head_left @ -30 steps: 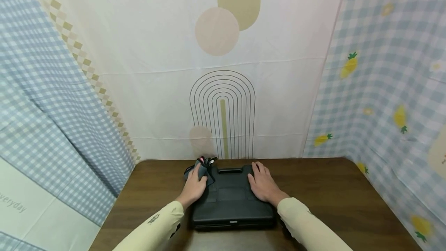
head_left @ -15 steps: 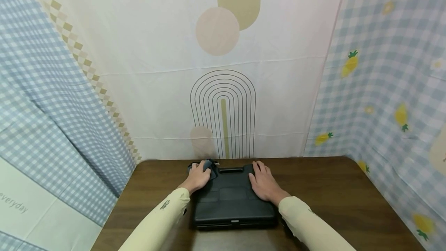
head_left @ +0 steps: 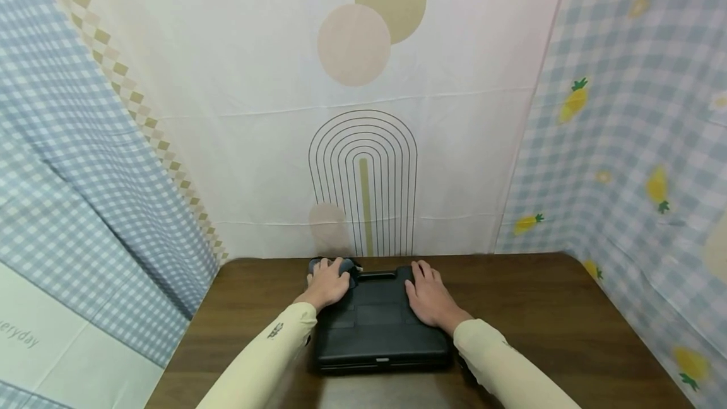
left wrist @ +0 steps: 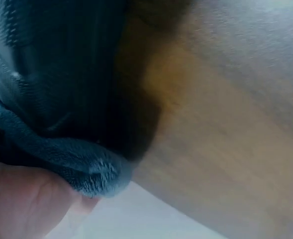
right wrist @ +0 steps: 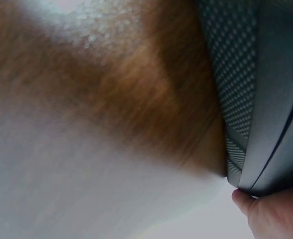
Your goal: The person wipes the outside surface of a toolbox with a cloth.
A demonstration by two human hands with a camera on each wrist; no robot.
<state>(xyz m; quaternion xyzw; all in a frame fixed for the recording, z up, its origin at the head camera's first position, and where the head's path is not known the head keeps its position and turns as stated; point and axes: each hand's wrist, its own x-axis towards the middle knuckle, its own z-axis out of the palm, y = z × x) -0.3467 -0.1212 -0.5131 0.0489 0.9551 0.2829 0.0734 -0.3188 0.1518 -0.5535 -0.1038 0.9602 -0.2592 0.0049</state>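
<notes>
A black hard plastic case [head_left: 379, 333] with a handle on its far side lies flat on the wooden table. My left hand [head_left: 329, 284] holds a grey-blue cloth [head_left: 348, 266] against the case's far left corner. In the left wrist view, the folded cloth [left wrist: 94, 167] bunches beside the fingers, touching the dark case. My right hand [head_left: 430, 298] rests on the right side of the case, fingers stretched toward its far edge. In the right wrist view, a fingertip [right wrist: 243, 199] touches the corner of the case [right wrist: 273, 109].
The brown wooden table [head_left: 528, 320] extends to both sides of the case. A white printed cloth [head_left: 261, 175] hangs directly behind it. Checked curtains hang on the left [head_left: 113, 144] and right [head_left: 613, 144].
My left hand has slid slightly right with the cloth, and more of the cloth is now tucked under it. The right hand and the case stay in place.
</notes>
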